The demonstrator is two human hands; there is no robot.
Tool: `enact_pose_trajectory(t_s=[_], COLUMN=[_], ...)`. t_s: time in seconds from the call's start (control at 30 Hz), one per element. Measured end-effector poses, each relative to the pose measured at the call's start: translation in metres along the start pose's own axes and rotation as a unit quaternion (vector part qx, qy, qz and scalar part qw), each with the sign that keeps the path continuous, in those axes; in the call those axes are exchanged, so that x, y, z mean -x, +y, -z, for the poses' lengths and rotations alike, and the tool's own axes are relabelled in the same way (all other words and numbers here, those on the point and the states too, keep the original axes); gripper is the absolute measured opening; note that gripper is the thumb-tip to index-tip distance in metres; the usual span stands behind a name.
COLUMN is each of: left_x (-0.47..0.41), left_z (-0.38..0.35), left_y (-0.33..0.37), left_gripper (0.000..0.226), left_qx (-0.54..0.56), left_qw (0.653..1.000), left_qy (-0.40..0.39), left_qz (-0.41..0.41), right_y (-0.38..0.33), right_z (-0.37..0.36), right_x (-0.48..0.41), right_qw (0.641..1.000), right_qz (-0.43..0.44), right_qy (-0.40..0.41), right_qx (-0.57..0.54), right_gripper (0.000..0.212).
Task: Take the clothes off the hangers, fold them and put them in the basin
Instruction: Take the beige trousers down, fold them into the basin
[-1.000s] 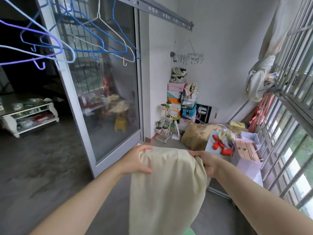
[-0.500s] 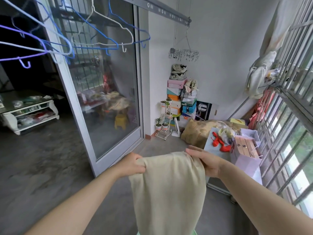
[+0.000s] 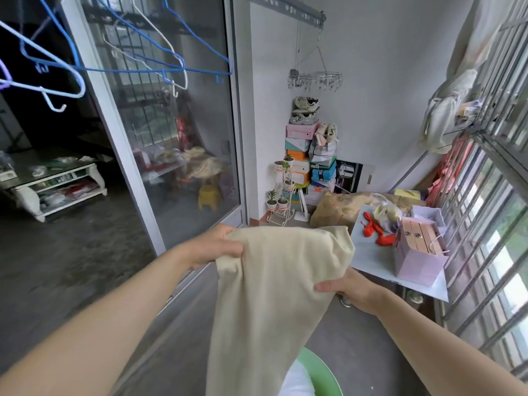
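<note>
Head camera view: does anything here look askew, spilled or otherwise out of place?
Nothing looks spilled or damaged. The beige garment hangs lopsided: the left hand grips its top corner while the right hand pinches its side edge lower down. Overhead, the empty hangers sit tilted at different angles.

I hold a plain cream garment (image 3: 274,295), free of any hanger, just right of the bottom corner of the glass door (image 3: 171,138). My left hand (image 3: 217,247) bunches its upper edge on the door side. My right hand (image 3: 345,287) pinches the far edge lower down, so the top drapes in a soft fold and the rest hangs straight down. Bare wire hangers (image 3: 160,64), blue, pale blue and white, hang tilted in front of the door's upper glass. The green basin (image 3: 323,372) sits on the floor, lower than the door and to its right. Its rim shows past the garment's hem, and something white (image 3: 297,381) lies inside.
</note>
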State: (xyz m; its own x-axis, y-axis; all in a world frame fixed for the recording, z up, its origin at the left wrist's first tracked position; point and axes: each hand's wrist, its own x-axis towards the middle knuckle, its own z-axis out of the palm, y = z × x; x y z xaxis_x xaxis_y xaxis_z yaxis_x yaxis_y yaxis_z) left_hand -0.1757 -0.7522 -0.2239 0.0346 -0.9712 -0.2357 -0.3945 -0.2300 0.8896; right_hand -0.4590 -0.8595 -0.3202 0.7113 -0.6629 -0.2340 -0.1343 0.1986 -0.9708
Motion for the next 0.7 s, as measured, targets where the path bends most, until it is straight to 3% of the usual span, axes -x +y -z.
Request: enact_pose_trajectory(t_s=[0.13,0.23,0.33,0.43,0.57,0.7], left_x=[0.005,0.009,0.011,0.014,0.015,0.015], left_z=[0.007,0.011,0.014,0.013,0.016,0.014], left_y=[0.003,0.0,-0.013,-0.034,-0.062,-0.064], left_gripper=[0.05,0.028,0.015,0.021,0.071,0.074], left_qx=[-0.017,0.003,-0.002,-0.002,0.031,0.137], left_qw=[1.0,1.0,0.999,0.996,0.996,0.987], left_qy=[-0.02,0.002,0.032,0.051,0.039,0.042], left_qz=[-0.001,0.017,0.034,0.068,0.075,0.072], right_y=[-0.001,0.002,0.007,0.013,0.011,0.004], right_z=[-0.005,-0.012,-0.023,-0.035,-0.039,-0.037], right_x=[-0.012,-0.015,-0.014,-0.012,-0.013,-0.013], right_qw=[1.0,0.998,0.997,0.989,0.978,0.968], right_qz=[-0.012,-0.023,-0.032,-0.06,-0.101,-0.121], right_qy=[0.001,0.016,0.016,0.024,0.081,0.095], right_qx=[-0.029,-0.052,-0.071,-0.135,-0.164,-0.199], right_gripper=[0.082,0.081,0.049,0.025,0.035,0.041])
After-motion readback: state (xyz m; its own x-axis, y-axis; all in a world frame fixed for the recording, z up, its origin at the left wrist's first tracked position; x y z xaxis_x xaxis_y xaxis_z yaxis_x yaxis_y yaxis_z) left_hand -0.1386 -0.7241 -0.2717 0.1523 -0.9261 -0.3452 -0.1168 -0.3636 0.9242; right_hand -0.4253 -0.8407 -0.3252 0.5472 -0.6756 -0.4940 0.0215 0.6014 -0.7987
